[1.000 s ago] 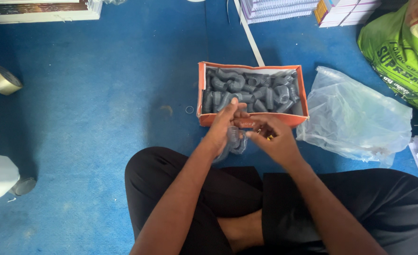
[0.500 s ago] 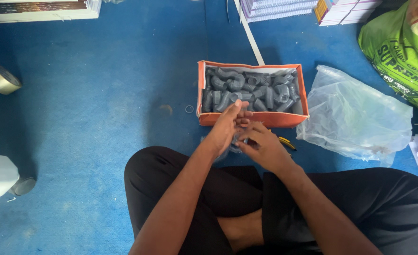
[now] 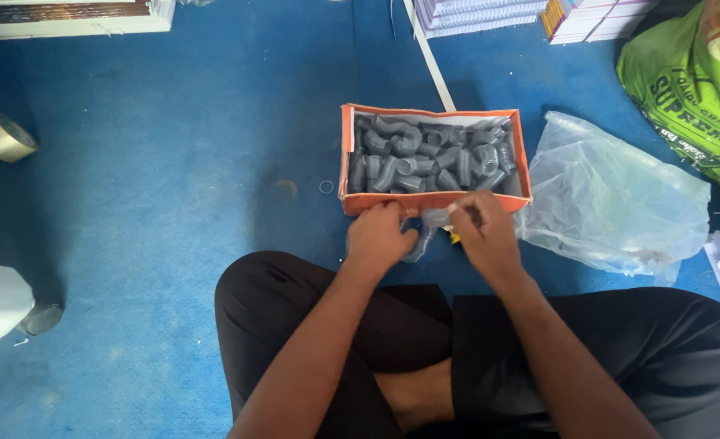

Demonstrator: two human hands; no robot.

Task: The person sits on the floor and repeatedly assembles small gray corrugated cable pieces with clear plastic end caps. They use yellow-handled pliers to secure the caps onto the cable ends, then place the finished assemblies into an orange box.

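An orange cardboard box (image 3: 346, 154) full of several grey ribbed bent tube pieces (image 3: 425, 154) sits on the blue floor in front of my crossed legs. My left hand (image 3: 378, 237) and my right hand (image 3: 482, 234) are just in front of the box's near wall. Together they hold a grey ribbed tube piece (image 3: 426, 232), the right hand pinching its upper end and the left hand at its lower end. A small yellow object (image 3: 454, 238) peeks out on the floor beside my right hand.
A crumpled clear plastic bag (image 3: 612, 199) lies right of the box, with a green sack (image 3: 693, 89) behind it. Stacks of books (image 3: 482, 12) line the far edge. A roll of tape (image 3: 0, 136) lies at far left. A small ring (image 3: 326, 187) rests left of the box.
My hands have moved slightly apart, and the grey tube piece is now stretched out between them. The yellow object my right hand was near now lies on the floor.
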